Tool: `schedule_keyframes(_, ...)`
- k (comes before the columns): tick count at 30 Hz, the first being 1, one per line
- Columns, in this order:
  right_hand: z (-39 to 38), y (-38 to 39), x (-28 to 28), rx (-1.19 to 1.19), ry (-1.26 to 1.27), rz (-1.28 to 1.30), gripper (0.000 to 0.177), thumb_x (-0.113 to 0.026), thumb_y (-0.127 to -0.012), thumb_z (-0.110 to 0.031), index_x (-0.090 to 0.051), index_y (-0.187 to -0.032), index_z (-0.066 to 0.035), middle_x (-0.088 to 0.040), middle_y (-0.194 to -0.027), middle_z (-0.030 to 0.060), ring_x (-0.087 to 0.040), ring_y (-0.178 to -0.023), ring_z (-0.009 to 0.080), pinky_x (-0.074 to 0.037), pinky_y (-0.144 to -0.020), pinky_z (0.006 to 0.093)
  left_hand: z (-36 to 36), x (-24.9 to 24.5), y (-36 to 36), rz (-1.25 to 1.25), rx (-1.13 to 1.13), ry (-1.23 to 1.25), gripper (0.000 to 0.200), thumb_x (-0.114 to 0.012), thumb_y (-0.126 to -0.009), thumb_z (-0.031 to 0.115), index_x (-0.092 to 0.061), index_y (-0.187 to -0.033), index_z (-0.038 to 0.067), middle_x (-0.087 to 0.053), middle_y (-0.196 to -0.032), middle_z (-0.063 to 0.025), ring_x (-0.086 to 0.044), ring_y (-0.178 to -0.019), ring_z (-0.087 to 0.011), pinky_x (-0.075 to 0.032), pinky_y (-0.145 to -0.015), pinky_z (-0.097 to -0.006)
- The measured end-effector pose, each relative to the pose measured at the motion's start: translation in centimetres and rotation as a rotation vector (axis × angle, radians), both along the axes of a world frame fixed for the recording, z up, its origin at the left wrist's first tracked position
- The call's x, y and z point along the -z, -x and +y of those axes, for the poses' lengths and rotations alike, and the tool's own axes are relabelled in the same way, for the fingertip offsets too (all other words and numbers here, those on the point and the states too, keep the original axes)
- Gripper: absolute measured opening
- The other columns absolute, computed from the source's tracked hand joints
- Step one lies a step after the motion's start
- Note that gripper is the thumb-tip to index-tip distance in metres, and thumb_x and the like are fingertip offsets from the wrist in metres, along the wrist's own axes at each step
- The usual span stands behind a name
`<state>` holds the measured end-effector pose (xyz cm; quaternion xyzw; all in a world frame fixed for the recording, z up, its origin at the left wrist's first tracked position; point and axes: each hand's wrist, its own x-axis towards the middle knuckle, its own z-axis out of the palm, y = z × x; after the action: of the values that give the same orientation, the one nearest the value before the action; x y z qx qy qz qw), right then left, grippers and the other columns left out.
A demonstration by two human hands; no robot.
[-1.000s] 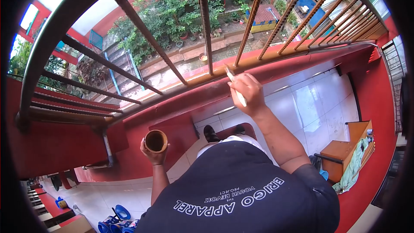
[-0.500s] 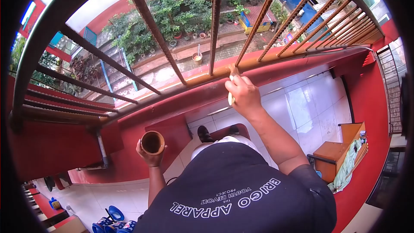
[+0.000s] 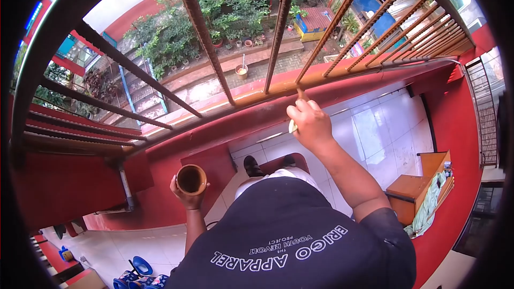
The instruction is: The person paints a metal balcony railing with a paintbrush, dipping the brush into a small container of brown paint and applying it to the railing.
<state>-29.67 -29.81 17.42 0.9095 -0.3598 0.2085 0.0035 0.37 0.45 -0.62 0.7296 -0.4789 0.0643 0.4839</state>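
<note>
My left hand (image 3: 186,198) is wrapped round a small round cup (image 3: 191,180) with brown stains on its rim and a dark inside. It is held upright at the lower left, in front of the red wall. My right hand (image 3: 312,123) grips a paintbrush (image 3: 293,127) whose pale handle end sticks out below the fingers. The brush's brown tip points up at the underside of the orange-brown bottom rail (image 3: 255,98), close to the foot of a ribbed metal bar (image 3: 334,24). Part of this rail looks wet and shiny.
A red ledge (image 3: 267,113) runs beneath the railing. At right stands a wooden cabinet (image 3: 409,187) with a pale green cloth (image 3: 428,208) on it. Blue patterned items (image 3: 140,278) lie at the lower left. Beyond the bars are plants (image 3: 225,13) and a bucket (image 3: 241,71).
My right hand and the brush have moved a little right and down along the rail. The whole view has shifted slightly, while my left hand keeps the cup in about the same place.
</note>
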Motion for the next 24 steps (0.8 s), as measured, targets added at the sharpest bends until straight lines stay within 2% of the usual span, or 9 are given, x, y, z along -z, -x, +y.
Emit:
schedule_keyframes(2, 0.6, -0.1, -0.8, 0.006, -0.009, -0.002, 0.017, -0.069, -0.073, -0.008, -0.06, -0.086, -0.013, -0.063, -0.096, 0.0078, -0.064, -0.091, 0.0298, -0.057, -0.072, 0.0415, 0.2, 0.5, -0.2, 0.044, 0.001, 0.009, 0.124, -0.097, -0.056, 0.052, -0.023, -0.147, 0.011, -0.047, -0.133, -0.0116, -0.06, -0.114, -0.0262, -0.052, -0.096, -0.0388)
schedule_keyframes(4, 0.2, -1.9, -1.7, -0.099, 0.09, -0.099, 0.017, -0.069, -0.072, -0.009, -0.058, -0.085, -0.013, -0.063, -0.095, 0.0066, -0.064, -0.092, 0.0281, -0.057, -0.07, 0.0395, 0.3, 0.8, -0.1, 0.053, -0.002, 0.0, 0.124, -0.097, -0.056, 0.052, -0.023, -0.147, 0.011, -0.047, -0.133, -0.0116, -0.06, -0.114, -0.0262, -0.052, -0.096, -0.0388)
schedule_keyframes(6, -0.7, -3.7, -1.2, -0.093, 0.126, -0.032, 0.016, -0.069, -0.073, -0.009, -0.058, -0.084, -0.013, -0.063, -0.095, 0.0075, -0.065, -0.095, 0.0295, -0.058, -0.071, 0.0387, 0.5, 0.6, -0.2, 0.018, -0.014, -0.024, 0.125, -0.097, -0.056, 0.052, -0.023, -0.147, 0.011, -0.047, -0.133, -0.0115, -0.06, -0.115, -0.0262, -0.052, -0.096, -0.0388)
schedule_keyframes(10, -1.5, -3.6, -0.9, 0.009, 0.046, 0.108, 0.011, -0.069, -0.08, -0.015, -0.061, -0.086, -0.011, -0.061, -0.09, 0.007, -0.064, -0.09, 0.029, -0.057, -0.071, 0.04, 0.3, 0.6, -0.2, 0.038, 0.013, -0.002, 0.126, -0.096, -0.055, 0.054, -0.023, -0.147, 0.01, -0.046, -0.133, -0.0116, -0.06, -0.115, -0.0265, -0.052, -0.095, -0.0392)
schedule_keyframes(11, -1.5, -3.2, -0.9, -0.025, 0.069, 0.021, 0.01, -0.068, -0.081, -0.013, -0.062, -0.088, -0.01, -0.061, -0.09, 0.0084, -0.065, -0.09, 0.0309, -0.057, -0.073, 0.0436, 0.4, 0.8, -0.3, 0.032, 0.002, -0.006, 0.126, -0.096, -0.055, 0.055, -0.023, -0.147, 0.01, -0.046, -0.133, -0.0116, -0.059, -0.115, -0.0267, -0.052, -0.095, -0.0394)
schedule_keyframes(14, 0.0, -1.5, -2.9, 0.038, -0.19, 0.11, 0.009, -0.068, -0.081, -0.011, -0.063, -0.087, -0.009, -0.061, -0.091, 0.0089, -0.065, -0.091, 0.0311, -0.057, -0.073, 0.0444, 0.8, 1.1, -0.1, 0.032, -0.026, 0.002, 0.127, -0.095, -0.055, 0.056, -0.023, -0.148, 0.009, -0.045, -0.134, -0.0117, -0.059, -0.114, -0.0269, -0.052, -0.094, -0.0397)
schedule_keyframes(19, -0.2, -0.9, -2.2, -0.046, 0.056, -0.174, 0.016, -0.067, -0.075, -0.005, -0.06, -0.088, -0.01, -0.062, -0.094, 0.0086, -0.064, -0.09, 0.0305, -0.056, -0.072, 0.0415, 1.0, 1.6, -0.3, 0.011, -0.03, -0.006, 0.127, -0.095, -0.055, 0.058, -0.023, -0.148, 0.009, -0.043, -0.134, -0.0114, -0.057, -0.115, -0.0274, -0.051, -0.094, -0.0401)
schedule_keyframes(22, -2.0, -1.7, -1.0, -0.128, 0.123, -0.197, 0.016, -0.067, -0.074, -0.005, -0.061, -0.088, -0.01, -0.061, -0.092, 0.0085, -0.064, -0.09, 0.0307, -0.056, -0.072, 0.0416, 0.9, 1.8, -0.3, 0.011, -0.023, -0.019, 0.126, -0.095, -0.055, 0.059, -0.024, -0.147, 0.009, -0.042, -0.133, -0.0113, -0.056, -0.116, -0.0278, -0.051, -0.094, -0.0408)
schedule_keyframes(24, -1.9, -1.0, -0.4, -0.053, 0.021, -0.183, 0.014, -0.068, -0.075, -0.003, -0.061, -0.086, -0.009, -0.061, -0.089, 0.0091, -0.063, -0.086, 0.032, -0.054, -0.069, 0.0429, 0.8, 1.9, -0.4, 0.044, -0.008, -0.008, 0.126, -0.094, -0.055, 0.059, -0.024, -0.147, 0.01, -0.042, -0.133, -0.0114, -0.056, -0.116, -0.0279, -0.051, -0.094, -0.0414)
